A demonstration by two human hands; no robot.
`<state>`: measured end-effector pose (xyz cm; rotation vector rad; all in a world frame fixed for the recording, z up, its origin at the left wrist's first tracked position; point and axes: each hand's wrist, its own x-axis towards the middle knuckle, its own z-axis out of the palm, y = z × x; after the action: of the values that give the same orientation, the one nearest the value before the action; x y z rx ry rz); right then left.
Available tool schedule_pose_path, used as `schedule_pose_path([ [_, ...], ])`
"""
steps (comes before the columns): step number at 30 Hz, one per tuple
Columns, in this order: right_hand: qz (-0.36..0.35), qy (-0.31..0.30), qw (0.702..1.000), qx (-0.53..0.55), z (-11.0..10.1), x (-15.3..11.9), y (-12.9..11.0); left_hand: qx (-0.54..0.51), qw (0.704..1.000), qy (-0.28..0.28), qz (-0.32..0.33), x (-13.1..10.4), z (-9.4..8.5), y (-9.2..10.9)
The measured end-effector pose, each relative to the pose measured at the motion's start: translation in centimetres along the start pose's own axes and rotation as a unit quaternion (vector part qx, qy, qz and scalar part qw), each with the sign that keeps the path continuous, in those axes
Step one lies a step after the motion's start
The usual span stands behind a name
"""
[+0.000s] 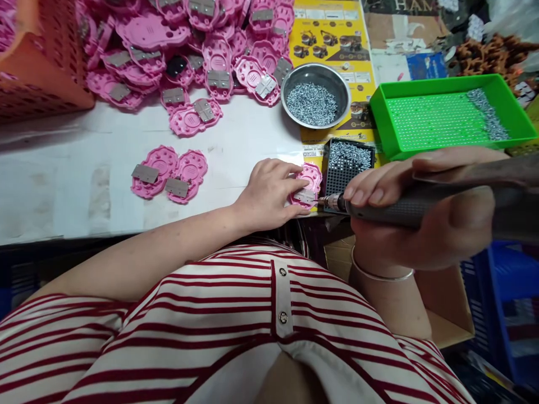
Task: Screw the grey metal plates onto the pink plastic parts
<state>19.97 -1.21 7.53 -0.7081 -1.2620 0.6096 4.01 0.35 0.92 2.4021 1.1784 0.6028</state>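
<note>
My left hand (275,193) grips a pink plastic shell (310,178) by its left side, holding it against the table's front edge. A grey metal plate (304,196) lies across the lower part of that shell. My right hand (404,207) is wrapped round a dark power screwdriver (391,210). Its bit points left and meets the shell at the plate's right end; whether a screw is on the tip is too small to tell. Just right of the shell stands a black perforated tray (342,179) with small screws (349,154) in it, partly behind the screwdriver.
A steel bowl (285,106) of screws and a green tray (429,147) stand behind. Two plated shells (154,168) lie left, with a heap of pink shells (155,31) at the back. An orange basket (54,62) stands far left; brown parts (488,59) lie back right.
</note>
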Motion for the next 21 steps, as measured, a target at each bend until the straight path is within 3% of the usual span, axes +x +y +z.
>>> schedule_pose_path([
  [2,-0.043,0.003,0.999,0.021,-0.3,-0.7,1.1,0.013,1.0,-0.003,0.006,-0.1,0.0,-0.1],
  [5,-0.038,0.002,0.999,0.007,-0.6,-1.3,2.2,0.03,0.999,0.0,0.017,-0.2,0.1,-0.1],
  [11,-0.037,-0.01,0.999,-0.005,-0.7,-1.7,2.7,0.043,0.999,0.009,0.027,-0.3,0.3,-0.1],
  [16,-0.076,-0.036,0.996,0.028,-0.9,-1.6,3.3,0.042,0.999,0.013,0.028,-0.2,0.4,-0.1],
  [21,-0.029,-0.037,0.999,0.004,-1.0,-1.8,2.8,0.04,0.999,0.0,0.02,-0.2,0.4,0.0],
])
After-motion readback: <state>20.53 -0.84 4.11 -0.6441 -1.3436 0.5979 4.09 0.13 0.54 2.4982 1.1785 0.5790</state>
